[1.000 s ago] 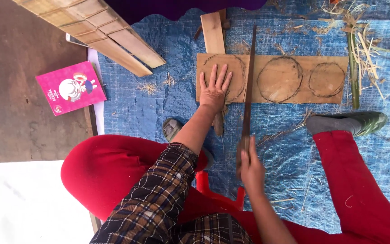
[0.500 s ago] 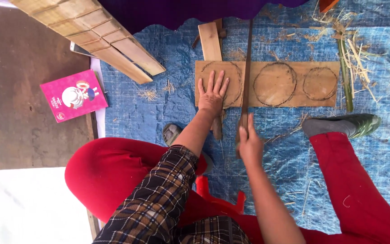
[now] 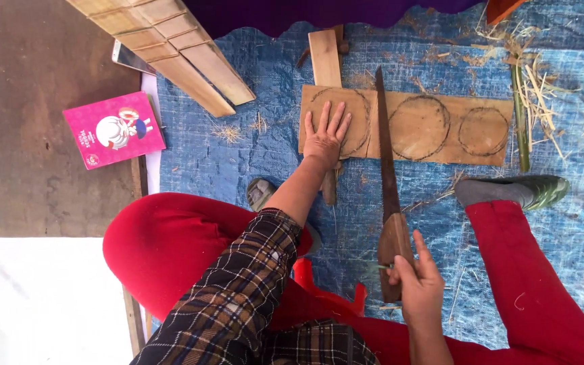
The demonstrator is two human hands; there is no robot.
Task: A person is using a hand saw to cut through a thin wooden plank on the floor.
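A thin brown board (image 3: 434, 128) with three drawn circles lies on a blue tarp (image 3: 238, 162). My left hand (image 3: 326, 132) presses flat on the board's left circle, fingers spread. My right hand (image 3: 417, 284) grips the wooden handle of a hand saw (image 3: 386, 169). The saw blade lies across the board between the left and middle circles, its tip past the far edge. A wooden block (image 3: 324, 51) sticks out from under the board at the far side.
A bundle of split bamboo slats (image 3: 170, 47) lies at the upper left. A pink booklet (image 3: 113, 128) rests on the bare ground left of the tarp. Straw and a green stalk (image 3: 520, 115) lie at the right. My red-trousered legs frame the board, with a socked foot (image 3: 508, 191).
The saw has been pulled back toward me: my right hand has moved down and away from the board since half a second ago. My left hand stays on the board.
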